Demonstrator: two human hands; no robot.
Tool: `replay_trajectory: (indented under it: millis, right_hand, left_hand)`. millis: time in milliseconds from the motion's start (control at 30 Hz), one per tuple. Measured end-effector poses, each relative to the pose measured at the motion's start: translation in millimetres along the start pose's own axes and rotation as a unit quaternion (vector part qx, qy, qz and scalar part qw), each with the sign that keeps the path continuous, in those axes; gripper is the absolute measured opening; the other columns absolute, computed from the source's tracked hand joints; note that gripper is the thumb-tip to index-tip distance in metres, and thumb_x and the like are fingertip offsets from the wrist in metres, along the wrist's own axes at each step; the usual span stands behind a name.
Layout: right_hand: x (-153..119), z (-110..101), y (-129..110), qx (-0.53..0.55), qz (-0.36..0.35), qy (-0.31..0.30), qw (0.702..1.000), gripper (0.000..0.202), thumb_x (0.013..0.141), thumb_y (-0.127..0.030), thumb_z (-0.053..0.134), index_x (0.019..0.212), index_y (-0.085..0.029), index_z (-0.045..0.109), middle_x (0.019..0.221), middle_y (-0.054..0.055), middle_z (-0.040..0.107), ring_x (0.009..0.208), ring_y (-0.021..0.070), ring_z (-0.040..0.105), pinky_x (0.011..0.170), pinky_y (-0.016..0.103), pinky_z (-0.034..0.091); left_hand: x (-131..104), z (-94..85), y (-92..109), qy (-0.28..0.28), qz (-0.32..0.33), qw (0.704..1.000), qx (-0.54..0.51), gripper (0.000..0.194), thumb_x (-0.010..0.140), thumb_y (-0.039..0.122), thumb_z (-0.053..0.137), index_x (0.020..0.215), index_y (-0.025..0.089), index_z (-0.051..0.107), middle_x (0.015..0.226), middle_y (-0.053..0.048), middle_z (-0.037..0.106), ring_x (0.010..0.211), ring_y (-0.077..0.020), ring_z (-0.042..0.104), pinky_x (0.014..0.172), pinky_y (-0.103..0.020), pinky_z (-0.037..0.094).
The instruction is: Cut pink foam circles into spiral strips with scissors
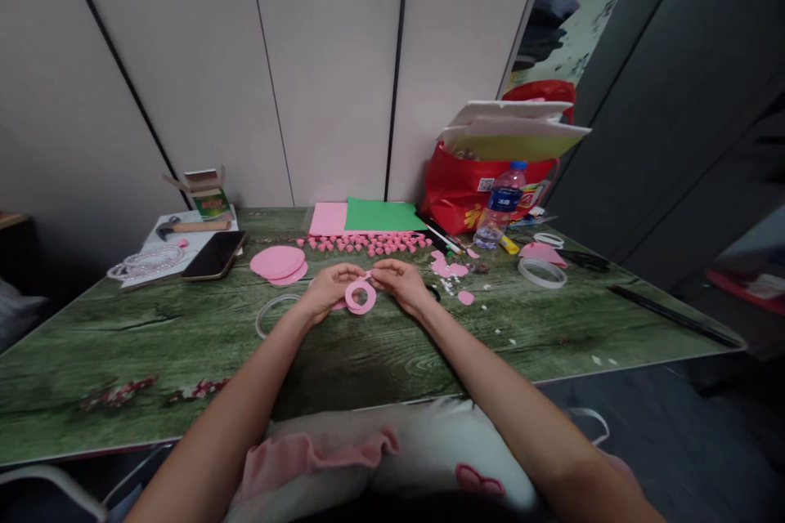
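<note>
Between my hands, just above the table, is a pink paper ring (349, 297) with a round hole and a narrow pink part at its top. My left hand (328, 290) is closed, its fingertips pinching the ring's upper left side. At the narrow top part, my right hand (401, 286) pinches with thumb and fingers. More pink paper lies partly hidden beneath my left hand. A roll of clear tape (262, 317) lies by my left wrist, and several pink paper discs (277, 261) are stacked beyond it.
Rows of small pink pieces (368, 243) lie before green paper (383, 215). Paper scraps (450, 268) are strewn to the right, near a water bottle (500, 208), a red bag (450, 188) and another tape roll (542, 273). Leftward are a phone (214, 254) and a hammer (196, 226).
</note>
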State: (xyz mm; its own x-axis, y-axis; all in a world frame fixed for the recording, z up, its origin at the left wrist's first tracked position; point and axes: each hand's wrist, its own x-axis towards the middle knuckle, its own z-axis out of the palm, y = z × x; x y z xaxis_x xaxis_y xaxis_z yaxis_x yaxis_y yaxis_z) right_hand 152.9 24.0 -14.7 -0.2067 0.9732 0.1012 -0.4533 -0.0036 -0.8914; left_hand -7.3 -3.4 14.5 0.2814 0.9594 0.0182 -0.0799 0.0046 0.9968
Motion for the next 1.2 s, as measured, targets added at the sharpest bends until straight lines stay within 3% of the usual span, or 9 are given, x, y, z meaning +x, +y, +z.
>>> replay_trajectory:
  millis: [200, 567, 1200]
  right_hand:
    - [-1.6, 1.6, -0.2, -0.022, -0.012, -0.002, 1.0, 0.026, 0.045, -0.026, 0.078, 0.064, -0.016, 0.064, 0.055, -0.002, 0.063, 0.05, 0.0086, 0.056, 0.057, 0.023, 0.046]
    - [1.1, 2.0, -0.4, 0.02, -0.007, -0.006, 1.0, 0.024, 0.048, -0.025, 0.077, 0.067, -0.015, 0.067, 0.067, 0.001, 0.067, 0.06, 0.0105, 0.061, 0.073, 0.028, 0.049]
    - [-1.3, 2.0, -0.6, -0.034, -0.031, -0.008, 0.999, 0.025, 0.044, -0.027, 0.078, 0.064, -0.017, 0.065, 0.059, -0.002, 0.064, 0.053, 0.0099, 0.056, 0.06, 0.025, 0.047]
  left_hand:
    - [-1.0, 0.5, 1.0, -0.013, -0.006, 1.0, -0.006, 0.042, 0.048, 0.02, 0.076, 0.086, 0.013, 0.059, 0.076, -0.003, 0.063, 0.061, -0.0111, 0.058, 0.055, -0.022, 0.044]
    - [2.3, -3.8, -2.5, 0.01, 0.008, 1.0, -0.006, 0.047, 0.048, 0.022, 0.076, 0.09, 0.013, 0.057, 0.078, -0.004, 0.062, 0.062, -0.0113, 0.058, 0.056, -0.021, 0.044]
    - [-0.9, -0.1, 1.3, -0.001, -0.017, 1.0, 0.008, 0.046, 0.048, 0.023, 0.076, 0.089, 0.015, 0.058, 0.079, -0.003, 0.063, 0.061, -0.011, 0.058, 0.053, -0.021, 0.043]
